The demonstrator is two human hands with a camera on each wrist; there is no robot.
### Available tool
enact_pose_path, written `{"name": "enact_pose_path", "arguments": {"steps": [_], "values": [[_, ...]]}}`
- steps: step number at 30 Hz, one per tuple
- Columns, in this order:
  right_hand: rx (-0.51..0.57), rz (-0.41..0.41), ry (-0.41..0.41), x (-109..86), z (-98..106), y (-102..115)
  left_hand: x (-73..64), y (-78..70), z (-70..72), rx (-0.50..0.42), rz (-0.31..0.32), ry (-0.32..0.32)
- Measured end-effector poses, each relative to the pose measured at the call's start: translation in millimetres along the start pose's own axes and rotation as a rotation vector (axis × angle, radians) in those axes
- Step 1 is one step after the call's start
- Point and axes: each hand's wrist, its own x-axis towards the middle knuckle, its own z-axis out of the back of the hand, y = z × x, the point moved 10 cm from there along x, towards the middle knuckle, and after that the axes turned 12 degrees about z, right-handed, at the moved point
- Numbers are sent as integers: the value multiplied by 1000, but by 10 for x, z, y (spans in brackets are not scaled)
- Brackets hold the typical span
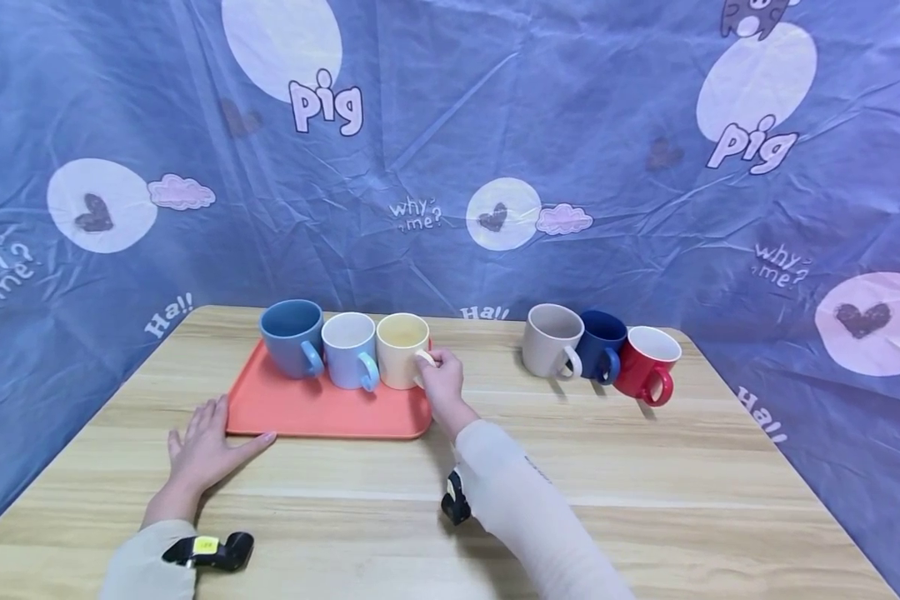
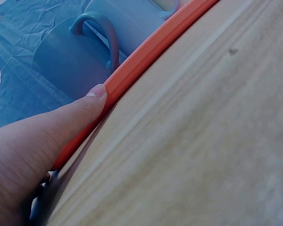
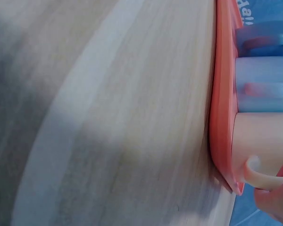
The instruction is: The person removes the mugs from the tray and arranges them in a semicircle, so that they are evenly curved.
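Observation:
A coral-red tray lies on the table with a row of three upright mugs on it. From left to right stand a dark blue-grey mug, a light blue mug and a cream mug. My right hand pinches the cream mug's handle at the tray's right end. With fingers spread, my left hand rests at the tray's near left corner. Its thumb touches the front rim in the left wrist view.
Towards the back right of the wooden table stand a grey-white mug, a navy mug and a red mug, close together. A blue printed cloth hangs behind the table.

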Motion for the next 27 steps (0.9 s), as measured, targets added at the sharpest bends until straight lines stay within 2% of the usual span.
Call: {"name": "enact_pose_path", "arguments": {"steps": [9,21,27], "values": [[5,8,10,-5,-46,-16,-10,-6,2,-4,-5,0],[119,19,-58,-11,-55,-80,18,6,-39,1,10,-5],[138,28,-72,-30,-70,-65,-3,12,-28,-2,14,1]]}}
